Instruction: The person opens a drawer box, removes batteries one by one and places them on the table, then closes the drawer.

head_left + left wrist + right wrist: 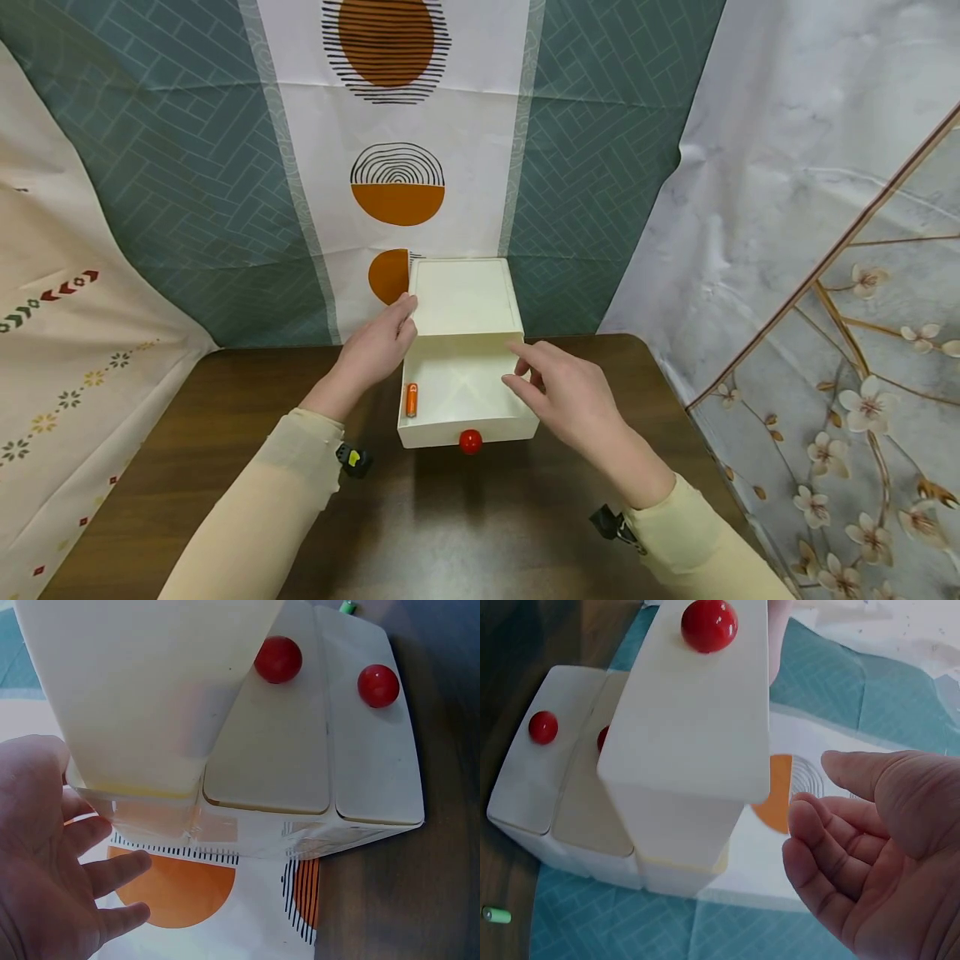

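Hovering at the right wall of the pulled-out drawer, the right hand had loosely bent fingers and nothing in them! Over at the cabinet's left side, the left hand was unclenched too, grasping nothing; contact was hard to call. And there lay the orange battery, inside the drawer by its left wall! The danger? A hard shove on the red knob could have sent it sliding. With the drawer so far out, pressing its near end down might have tipped everything nearward. One careless sweep, and the green battery, right of the cabinet, could have rolled off across the desk!
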`<state>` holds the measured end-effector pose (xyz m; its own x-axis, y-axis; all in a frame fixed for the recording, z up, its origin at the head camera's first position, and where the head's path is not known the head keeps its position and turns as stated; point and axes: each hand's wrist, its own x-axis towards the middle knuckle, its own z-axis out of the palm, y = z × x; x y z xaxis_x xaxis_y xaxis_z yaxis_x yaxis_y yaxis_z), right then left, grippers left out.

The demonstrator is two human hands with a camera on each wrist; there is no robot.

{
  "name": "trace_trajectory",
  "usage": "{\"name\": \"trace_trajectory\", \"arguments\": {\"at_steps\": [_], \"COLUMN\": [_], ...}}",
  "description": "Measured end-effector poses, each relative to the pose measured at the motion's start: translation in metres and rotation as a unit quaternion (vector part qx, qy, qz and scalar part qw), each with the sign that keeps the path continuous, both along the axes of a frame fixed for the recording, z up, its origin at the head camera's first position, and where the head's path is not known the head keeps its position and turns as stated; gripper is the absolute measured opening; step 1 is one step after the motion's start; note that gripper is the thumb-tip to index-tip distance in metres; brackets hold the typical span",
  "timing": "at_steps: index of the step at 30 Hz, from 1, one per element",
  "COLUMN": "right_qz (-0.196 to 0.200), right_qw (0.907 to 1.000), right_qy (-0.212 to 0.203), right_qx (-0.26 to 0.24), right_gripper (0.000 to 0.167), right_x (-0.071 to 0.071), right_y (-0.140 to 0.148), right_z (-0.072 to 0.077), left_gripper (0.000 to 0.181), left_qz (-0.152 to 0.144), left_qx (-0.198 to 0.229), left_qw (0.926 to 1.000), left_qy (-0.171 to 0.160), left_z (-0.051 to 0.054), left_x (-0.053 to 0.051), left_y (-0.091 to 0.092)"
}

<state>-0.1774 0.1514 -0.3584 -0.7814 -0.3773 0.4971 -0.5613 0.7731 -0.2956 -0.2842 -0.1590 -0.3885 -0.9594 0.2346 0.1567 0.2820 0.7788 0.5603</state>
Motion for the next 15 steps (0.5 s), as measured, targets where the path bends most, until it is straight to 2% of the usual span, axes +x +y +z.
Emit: {"name": "trace_trajectory", "arguments": {"at_steps": [6, 15], "right_qz": [0.022, 0.045], "right_qw": [0.9997, 0.9981], "right_qy": [0.001, -0.015], "right_qx": [0.012, 0.039], "right_gripper": [0.029, 0.035], "right_x": [-0.001, -0.006], "right_y": [-0.013, -0.034], "right_z": [-0.001, -0.003], "left_gripper": [0.062, 0.062], "left_qz": [0.002, 0.001], "left_qx": [-0.002, -0.005], "left_qw": [1.0, 1.0], "left_qy": [0.003, 0.007], "left_z": [-0.001, -0.002], "left_x": [-0.001, -0.002], "left_y": [0.0, 0.0]}}
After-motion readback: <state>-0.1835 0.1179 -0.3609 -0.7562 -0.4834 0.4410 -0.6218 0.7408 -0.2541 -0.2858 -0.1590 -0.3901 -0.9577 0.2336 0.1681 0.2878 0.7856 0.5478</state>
